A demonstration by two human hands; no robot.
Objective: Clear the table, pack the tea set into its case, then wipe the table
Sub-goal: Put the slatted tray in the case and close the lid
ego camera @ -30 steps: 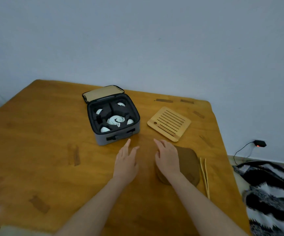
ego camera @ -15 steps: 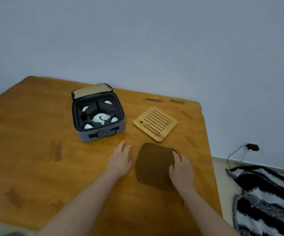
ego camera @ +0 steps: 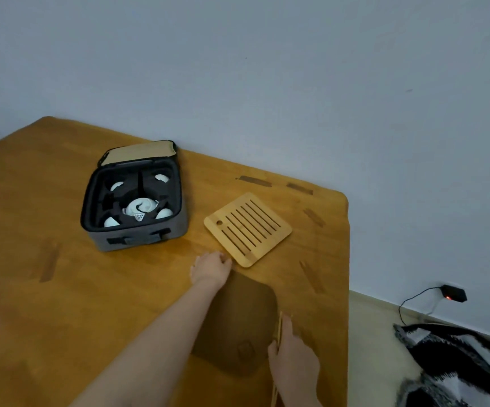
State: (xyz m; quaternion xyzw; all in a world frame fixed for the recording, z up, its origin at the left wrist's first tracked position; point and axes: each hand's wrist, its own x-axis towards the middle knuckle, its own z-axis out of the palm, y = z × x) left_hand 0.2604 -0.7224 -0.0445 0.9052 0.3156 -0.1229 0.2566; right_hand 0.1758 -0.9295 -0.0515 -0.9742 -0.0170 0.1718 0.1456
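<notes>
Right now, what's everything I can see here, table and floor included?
Wooden table: one, honey-brown, fills the lower left.
Grey fabric tea-set case: one, lid open, far left of centre.
White ceramic tea pieces: about five, in the case's black foam.
Slatted bamboo tray: one, pale, right of the case.
Brown cloth mat: one, flat, near edge.
Thin bamboo tongs: one pair, pale, beside the mat.
Black plug with red light: one, by the wall.
Black-and-white striped blanket: one, on the floor.
Left hand: at the mat's far corner.
Right hand: on the tongs.

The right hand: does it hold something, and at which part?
The right hand is on thin bamboo sticks, near their middle, beside the brown cloth; a closed grip cannot be told.
</notes>
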